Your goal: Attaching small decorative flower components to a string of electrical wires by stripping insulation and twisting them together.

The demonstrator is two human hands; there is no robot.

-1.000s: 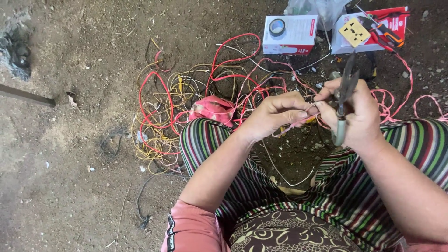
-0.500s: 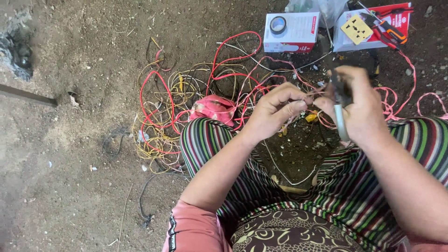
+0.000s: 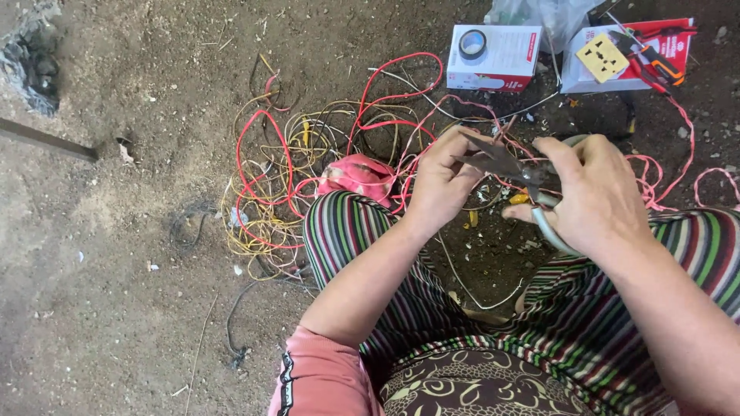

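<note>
My left hand point(image 3: 443, 181) pinches a thin pinkish wire point(image 3: 505, 131) between its fingertips, above my striped knees. My right hand point(image 3: 601, 196) grips a pair of cutting pliers point(image 3: 501, 162) by their pale grey handles. The dark jaws lie almost level and point left, their tips at the fingers of my left hand. Both hands hover over a loose tangle of red, yellow and dark wires point(image 3: 308, 154) spread on the dirt floor. A crumpled pink cloth point(image 3: 356, 176) lies beside my left knee.
At the back stand a white box point(image 3: 509, 65) with a roll of black tape point(image 3: 472, 44) on it, a yellow socket plate point(image 3: 603, 58), orange-handled pliers point(image 3: 659, 63) and a plastic bag point(image 3: 539, 11). A dark metal bar point(image 3: 46, 139) lies far left.
The pliers swung from upright, jaws pointing away, to nearly level with the jaws pointing left at my left hand. My right hand shifted right and lower. My left hand stayed put.
</note>
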